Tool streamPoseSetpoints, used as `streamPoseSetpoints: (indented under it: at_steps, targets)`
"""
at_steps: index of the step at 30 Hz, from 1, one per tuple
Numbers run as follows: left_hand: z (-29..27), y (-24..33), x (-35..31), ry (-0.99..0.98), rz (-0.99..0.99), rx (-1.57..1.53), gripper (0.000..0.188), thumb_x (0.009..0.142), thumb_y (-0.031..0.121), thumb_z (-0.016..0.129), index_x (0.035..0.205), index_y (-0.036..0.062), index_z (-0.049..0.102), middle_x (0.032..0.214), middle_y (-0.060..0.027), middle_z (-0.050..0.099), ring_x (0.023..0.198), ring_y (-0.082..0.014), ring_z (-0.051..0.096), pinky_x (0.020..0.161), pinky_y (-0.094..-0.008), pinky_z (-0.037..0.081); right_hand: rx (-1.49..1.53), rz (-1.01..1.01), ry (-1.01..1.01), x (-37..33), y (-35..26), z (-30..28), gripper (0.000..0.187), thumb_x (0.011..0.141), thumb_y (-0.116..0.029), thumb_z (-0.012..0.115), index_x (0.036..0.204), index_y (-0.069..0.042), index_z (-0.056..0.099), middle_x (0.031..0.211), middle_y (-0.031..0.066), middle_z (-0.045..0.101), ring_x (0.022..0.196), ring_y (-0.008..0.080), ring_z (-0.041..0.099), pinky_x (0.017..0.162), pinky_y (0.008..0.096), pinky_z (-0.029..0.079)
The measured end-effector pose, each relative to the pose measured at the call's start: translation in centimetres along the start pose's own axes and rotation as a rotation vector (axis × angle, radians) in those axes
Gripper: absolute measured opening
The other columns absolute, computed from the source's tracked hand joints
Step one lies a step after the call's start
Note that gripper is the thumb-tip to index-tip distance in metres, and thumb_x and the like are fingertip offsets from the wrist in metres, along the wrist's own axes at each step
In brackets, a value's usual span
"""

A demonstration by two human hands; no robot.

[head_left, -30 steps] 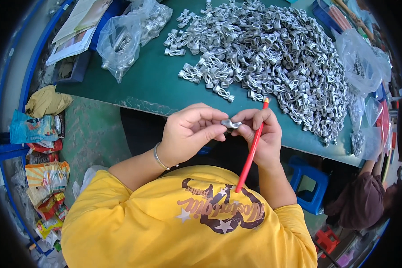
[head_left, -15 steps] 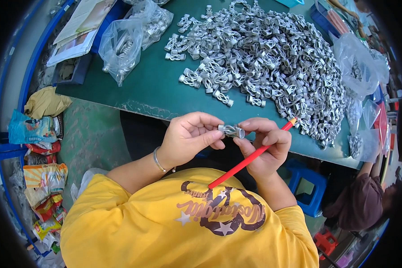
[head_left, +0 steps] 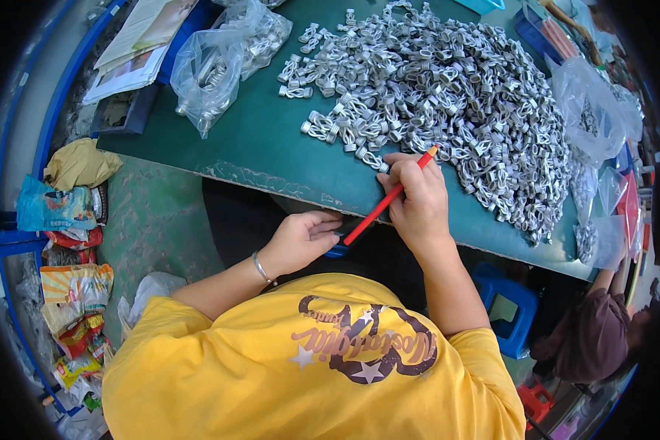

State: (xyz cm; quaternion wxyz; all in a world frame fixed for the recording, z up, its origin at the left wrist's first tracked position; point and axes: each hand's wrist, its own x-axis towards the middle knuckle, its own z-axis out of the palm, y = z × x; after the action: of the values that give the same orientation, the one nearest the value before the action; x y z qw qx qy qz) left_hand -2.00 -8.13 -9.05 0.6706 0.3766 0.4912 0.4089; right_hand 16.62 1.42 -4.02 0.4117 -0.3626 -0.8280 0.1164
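Observation:
My right hand (head_left: 416,198) is over the near side of the table, closed around a red pencil (head_left: 381,211) with a yellowish tip that slants up and to the right. Its fingertips touch a small silvery metal part (head_left: 369,155) of looped wires and a ribbed collar, at the near edge of a big pile of such parts (head_left: 447,95). Just off the table's front edge is my left hand (head_left: 301,242), wearing a metal bracelet. Its fingers are loosely bent and open, with no part visible in them.
Clear plastic bags (head_left: 209,77) of metal parts lie at the table's back left, beside papers (head_left: 136,48) and a grey bin (head_left: 125,110). Another clear bag (head_left: 587,110) lies at right. A blue stool (head_left: 517,315) stands below the table; another person (head_left: 587,334) is at far right.
Both hands held one metal part between them; they are now apart. My right hand has moved forward to the pile with the pencil, and my left has lowered slightly without the part showing.

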Motion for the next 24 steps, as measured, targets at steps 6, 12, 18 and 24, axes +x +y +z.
streamPoseSetpoints:
  at_steps: [6, 12, 18, 24]
  targets:
    - [0.4, 3.8, -0.8, -0.181, 0.094, 0.116, 0.020, 0.082, -0.004, 0.056, 0.101, -0.0063, 0.054, 0.093, -0.0125, 0.062, 0.083, -0.0171, 0.063, 0.073, -0.0262, 0.052, 0.504, 0.385, 0.095, -1.5, -0.8, -0.2, 0.022, 0.075, 0.004, 0.063, 0.072, -0.003, 0.042, 0.079, 0.0115, 0.059, 0.061, 0.0167, 0.056, 0.056, 0.0287, 0.045]
    - [2.0, 4.9, 1.2, 0.050, 0.409, -0.011, 0.031, 0.081, -0.006, 0.057, 0.111, -0.0048, 0.047, 0.085, -0.0101, 0.060, 0.073, -0.0160, 0.063, 0.067, -0.0254, 0.053, 1.087, 0.728, 0.122, -1.7, -2.9, -1.7, 0.024, 0.083, -0.002, 0.059, 0.074, -0.007, 0.037, 0.076, 0.0084, 0.058, 0.059, 0.0096, 0.056, 0.051, 0.0184, 0.043]
    - [1.8, 5.8, 0.7, -0.034, 0.304, -0.002, 0.018, 0.083, -0.003, 0.055, 0.101, -0.0064, 0.054, 0.085, -0.0113, 0.062, 0.071, -0.0173, 0.064, 0.065, -0.0244, 0.054, 1.233, 0.830, 0.021, -2.5, -2.5, -2.4, 0.024, 0.083, -0.002, 0.058, 0.075, -0.008, 0.037, 0.077, 0.0107, 0.059, 0.060, 0.0113, 0.058, 0.049, 0.0174, 0.043]
    - [2.1, 5.9, 0.6, -0.033, 0.319, 0.021, 0.019, 0.085, -0.001, 0.054, 0.103, -0.0063, 0.054, 0.085, -0.0112, 0.062, 0.072, -0.0165, 0.064, 0.065, -0.0237, 0.053, 1.187, 0.675, 0.095, -3.2, -2.6, -2.0, 0.025, 0.082, -0.001, 0.060, 0.075, -0.008, 0.037, 0.077, 0.0111, 0.059, 0.061, 0.0117, 0.058, 0.049, 0.0187, 0.043]
